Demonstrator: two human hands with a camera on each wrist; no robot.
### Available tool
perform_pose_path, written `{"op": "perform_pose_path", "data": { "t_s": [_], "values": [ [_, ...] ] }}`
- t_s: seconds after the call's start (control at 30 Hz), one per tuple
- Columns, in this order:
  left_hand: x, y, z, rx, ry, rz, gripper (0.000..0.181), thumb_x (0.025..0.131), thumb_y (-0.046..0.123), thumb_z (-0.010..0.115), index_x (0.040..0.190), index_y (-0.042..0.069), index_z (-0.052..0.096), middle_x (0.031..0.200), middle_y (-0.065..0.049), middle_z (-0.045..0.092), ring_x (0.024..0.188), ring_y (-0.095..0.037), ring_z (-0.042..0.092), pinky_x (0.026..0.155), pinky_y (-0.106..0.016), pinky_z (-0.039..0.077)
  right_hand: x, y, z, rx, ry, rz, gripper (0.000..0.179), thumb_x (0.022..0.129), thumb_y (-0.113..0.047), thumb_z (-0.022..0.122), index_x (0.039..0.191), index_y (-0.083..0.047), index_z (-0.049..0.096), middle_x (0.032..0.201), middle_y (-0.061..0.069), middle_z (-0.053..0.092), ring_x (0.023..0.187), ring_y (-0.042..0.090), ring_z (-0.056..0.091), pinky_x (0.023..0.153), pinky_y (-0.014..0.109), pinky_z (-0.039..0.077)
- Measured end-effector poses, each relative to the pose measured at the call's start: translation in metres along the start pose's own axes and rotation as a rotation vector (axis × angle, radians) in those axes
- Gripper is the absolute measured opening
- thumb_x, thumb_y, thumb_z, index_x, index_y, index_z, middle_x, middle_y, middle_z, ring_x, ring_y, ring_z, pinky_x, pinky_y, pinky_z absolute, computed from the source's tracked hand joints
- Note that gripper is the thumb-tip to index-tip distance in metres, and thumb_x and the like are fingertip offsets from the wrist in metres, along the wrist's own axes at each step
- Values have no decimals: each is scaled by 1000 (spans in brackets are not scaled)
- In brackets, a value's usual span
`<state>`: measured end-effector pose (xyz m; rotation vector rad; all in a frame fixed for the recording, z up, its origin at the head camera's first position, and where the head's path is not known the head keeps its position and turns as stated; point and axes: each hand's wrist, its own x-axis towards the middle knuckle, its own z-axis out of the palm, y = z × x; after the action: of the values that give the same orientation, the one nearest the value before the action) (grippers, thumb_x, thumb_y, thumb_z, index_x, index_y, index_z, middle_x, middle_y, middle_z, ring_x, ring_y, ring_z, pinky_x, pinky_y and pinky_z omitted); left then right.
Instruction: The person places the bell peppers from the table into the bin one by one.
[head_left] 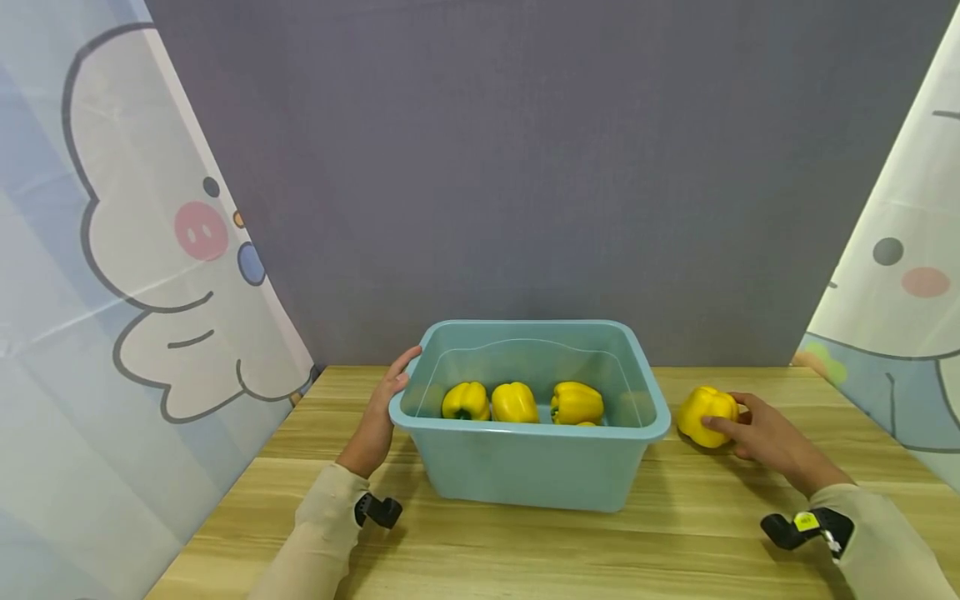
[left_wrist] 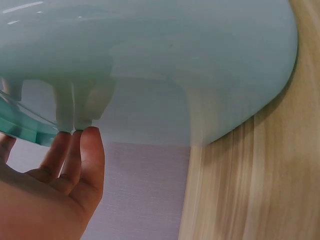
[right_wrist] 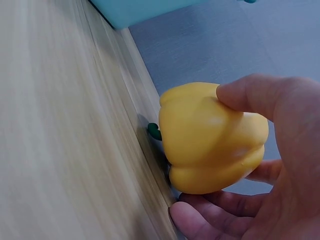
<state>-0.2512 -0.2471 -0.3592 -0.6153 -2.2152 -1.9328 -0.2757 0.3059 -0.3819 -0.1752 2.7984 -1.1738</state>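
A light blue plastic bin [head_left: 525, 471] stands on the wooden table, with several yellow bell peppers [head_left: 515, 403] lying inside. My left hand [head_left: 381, 417] is at the bin's left side; in the left wrist view its fingertips [left_wrist: 91, 134] touch the outer wall just below the rim. To the right of the bin, my right hand [head_left: 765, 435] holds another yellow bell pepper [head_left: 703, 417], thumb on one side and fingers on the other. In the right wrist view this pepper's green stem [right_wrist: 154, 131] points down at the tabletop, close over it.
The wooden table [head_left: 525, 554] runs back to a grey panel [head_left: 487, 167] behind the bin. Cartoon-printed curtains [head_left: 97, 400] hang at the left and right. A black wrist device [head_left: 378, 510] sits on each sleeve.
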Motion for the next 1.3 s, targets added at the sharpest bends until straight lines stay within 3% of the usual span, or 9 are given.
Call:
{"op": "perform_pose_path", "data": {
  "t_s": [0.23,0.5,0.83,1.03,1.3],
  "values": [
    [2,1,1,-6,-11,2,57,106,43,32,160,25,24,161,-5,25,140,-32,32,106,-53,29,1,0,-1,-15,4,14,95,100,-52,53,146,21,13,136,48,35,107,41,58,78,39,56],
    [3,1,1,-1,-15,9,56,105,47,33,158,31,27,160,0,27,138,-29,35,106,-51,31,1,1,-1,-2,8,30,97,100,-54,52,147,21,13,138,48,33,111,43,55,74,32,55],
    [3,-1,0,1,-15,11,57,105,47,32,159,29,25,160,-1,25,139,-30,34,106,-50,30,3,-2,3,6,16,36,98,100,-56,50,146,22,14,137,46,36,109,41,56,73,31,55],
    [1,-2,-1,9,-7,9,56,106,45,31,159,28,24,160,-1,26,138,-30,34,106,-52,30,3,-6,4,67,-5,63,97,101,-59,44,146,22,14,138,44,36,112,43,57,78,36,56],
    [1,-3,-2,13,-2,-1,56,106,44,31,159,27,25,161,-5,25,138,-32,34,106,-52,30,3,-5,7,162,-7,85,98,101,-59,43,147,21,8,136,42,37,105,34,61,79,38,57]
  ]
}}
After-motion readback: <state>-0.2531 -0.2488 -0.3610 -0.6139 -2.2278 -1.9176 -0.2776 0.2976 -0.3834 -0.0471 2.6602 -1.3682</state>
